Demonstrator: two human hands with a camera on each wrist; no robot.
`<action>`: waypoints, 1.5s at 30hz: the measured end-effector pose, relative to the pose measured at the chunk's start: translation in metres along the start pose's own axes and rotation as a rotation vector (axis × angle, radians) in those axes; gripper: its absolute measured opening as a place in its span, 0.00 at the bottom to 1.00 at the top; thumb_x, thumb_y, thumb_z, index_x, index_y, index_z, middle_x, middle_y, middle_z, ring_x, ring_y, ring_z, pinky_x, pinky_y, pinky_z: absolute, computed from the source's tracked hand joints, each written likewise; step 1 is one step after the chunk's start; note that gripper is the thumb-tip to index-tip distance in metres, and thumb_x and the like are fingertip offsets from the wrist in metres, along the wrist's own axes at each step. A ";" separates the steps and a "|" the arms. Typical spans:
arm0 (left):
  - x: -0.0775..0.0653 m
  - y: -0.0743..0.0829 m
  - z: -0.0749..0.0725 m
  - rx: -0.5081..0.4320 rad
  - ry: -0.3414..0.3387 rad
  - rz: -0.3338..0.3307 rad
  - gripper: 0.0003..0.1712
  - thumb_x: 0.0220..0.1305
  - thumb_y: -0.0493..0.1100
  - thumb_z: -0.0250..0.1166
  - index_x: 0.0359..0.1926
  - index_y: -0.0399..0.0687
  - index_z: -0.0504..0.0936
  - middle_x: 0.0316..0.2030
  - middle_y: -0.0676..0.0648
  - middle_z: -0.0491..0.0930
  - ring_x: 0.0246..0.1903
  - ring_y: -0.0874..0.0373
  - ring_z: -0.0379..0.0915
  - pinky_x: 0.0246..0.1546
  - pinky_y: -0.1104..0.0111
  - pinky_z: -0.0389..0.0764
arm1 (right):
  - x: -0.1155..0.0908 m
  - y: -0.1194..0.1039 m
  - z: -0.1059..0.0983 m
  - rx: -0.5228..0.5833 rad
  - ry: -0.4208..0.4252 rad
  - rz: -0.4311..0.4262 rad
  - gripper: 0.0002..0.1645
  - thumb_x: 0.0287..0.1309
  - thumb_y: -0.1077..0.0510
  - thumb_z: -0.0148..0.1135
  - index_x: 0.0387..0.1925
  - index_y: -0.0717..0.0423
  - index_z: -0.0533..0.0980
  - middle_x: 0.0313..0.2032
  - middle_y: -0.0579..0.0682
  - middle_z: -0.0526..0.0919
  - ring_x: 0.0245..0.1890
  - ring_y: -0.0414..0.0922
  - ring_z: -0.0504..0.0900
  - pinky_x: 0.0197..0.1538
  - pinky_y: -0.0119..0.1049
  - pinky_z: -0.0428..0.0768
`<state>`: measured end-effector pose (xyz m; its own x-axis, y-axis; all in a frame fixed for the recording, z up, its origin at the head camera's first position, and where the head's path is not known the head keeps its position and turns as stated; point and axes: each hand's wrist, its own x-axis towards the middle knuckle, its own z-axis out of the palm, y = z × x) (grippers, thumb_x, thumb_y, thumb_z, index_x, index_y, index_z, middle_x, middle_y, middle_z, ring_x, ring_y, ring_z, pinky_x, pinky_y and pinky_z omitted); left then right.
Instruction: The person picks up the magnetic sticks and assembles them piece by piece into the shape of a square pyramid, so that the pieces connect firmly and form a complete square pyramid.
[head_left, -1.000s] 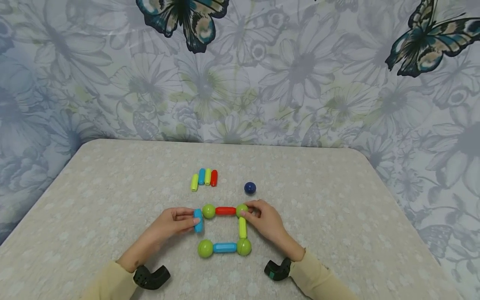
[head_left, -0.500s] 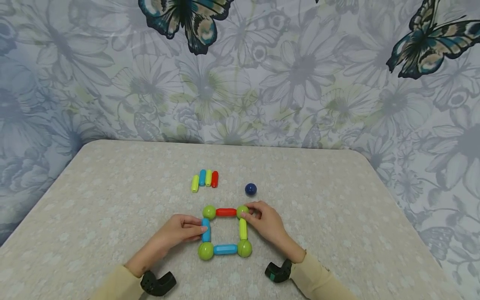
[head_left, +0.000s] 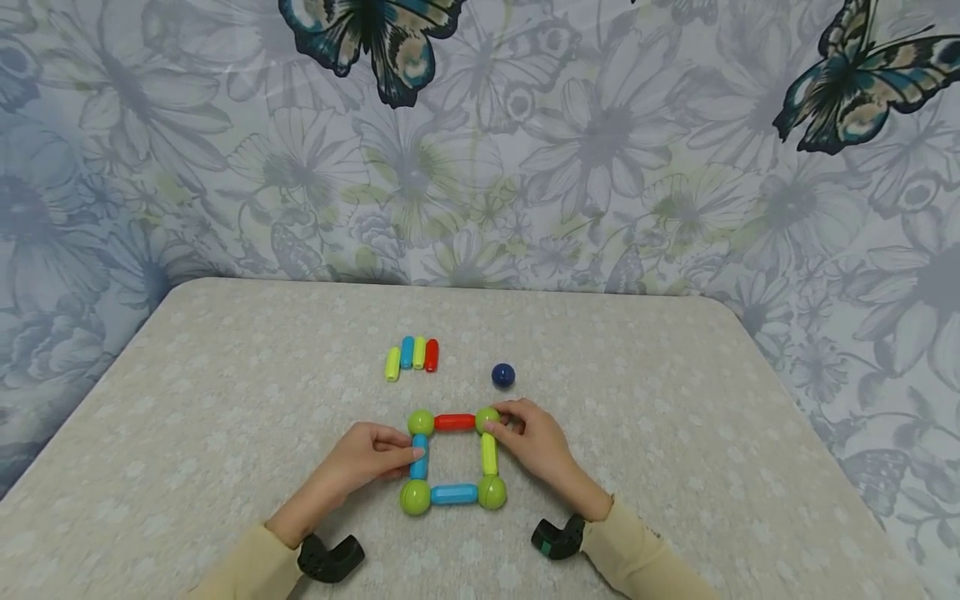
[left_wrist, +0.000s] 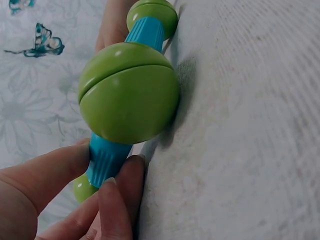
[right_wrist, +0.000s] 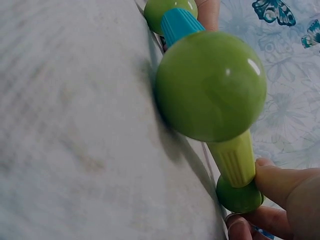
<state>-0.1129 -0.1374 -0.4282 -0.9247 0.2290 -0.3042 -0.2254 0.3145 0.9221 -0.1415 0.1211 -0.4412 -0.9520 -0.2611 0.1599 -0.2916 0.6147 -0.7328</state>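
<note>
On the table lies a square of rods joined by green balls at its corners. My left hand (head_left: pixel 367 458) pinches the blue rod (left_wrist: pixel 107 159) on the left side, between the far-left ball (head_left: pixel 422 422) and the near-left ball (left_wrist: pixel 129 95). My right hand (head_left: pixel 534 437) grips the far-right green ball (right_wrist: pixel 239 196) between thumb and fingers. A yellow-green rod (right_wrist: pixel 234 157) runs from that ball to the near-right ball (right_wrist: pixel 212 87). The far side is a red rod (head_left: pixel 454 422), the near side another blue rod (head_left: pixel 454 494).
Beyond the square, loose rods lie side by side: two yellow-green ones, a blue rod (head_left: pixel 407 352) and a red rod (head_left: pixel 432 355). A dark blue ball (head_left: pixel 503 375) rests right of them. The table's far edge meets a patterned cloth (head_left: pixel 525 167).
My left hand has moved right, bringing the blue rod from outside the square into the gap between the two left balls. My right hand has stayed on its ball.
</note>
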 end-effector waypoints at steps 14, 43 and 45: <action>0.002 -0.006 -0.009 0.003 -0.036 0.143 0.17 0.61 0.41 0.65 0.43 0.29 0.80 0.30 0.43 0.82 0.30 0.52 0.80 0.30 0.65 0.80 | 0.000 0.000 0.000 0.003 -0.005 0.015 0.17 0.55 0.51 0.66 0.42 0.57 0.82 0.28 0.41 0.73 0.23 0.38 0.68 0.25 0.30 0.68; 0.031 0.010 -0.044 0.024 0.129 0.152 0.17 0.68 0.39 0.57 0.50 0.27 0.75 0.39 0.39 0.79 0.37 0.51 0.78 0.36 0.66 0.79 | 0.003 -0.003 -0.005 0.020 -0.011 -0.015 0.16 0.56 0.52 0.66 0.43 0.56 0.81 0.28 0.41 0.74 0.24 0.38 0.69 0.26 0.31 0.69; 0.042 0.014 -0.050 0.090 0.221 0.143 0.19 0.68 0.42 0.58 0.53 0.31 0.74 0.44 0.38 0.76 0.42 0.49 0.76 0.38 0.64 0.78 | 0.002 -0.003 -0.003 0.023 -0.007 -0.008 0.16 0.55 0.52 0.67 0.43 0.56 0.81 0.28 0.41 0.74 0.24 0.38 0.69 0.26 0.31 0.69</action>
<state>-0.1703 -0.1698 -0.4157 -0.9918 0.0737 -0.1041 -0.0690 0.3766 0.9238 -0.1426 0.1215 -0.4368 -0.9491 -0.2707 0.1610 -0.2966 0.5958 -0.7464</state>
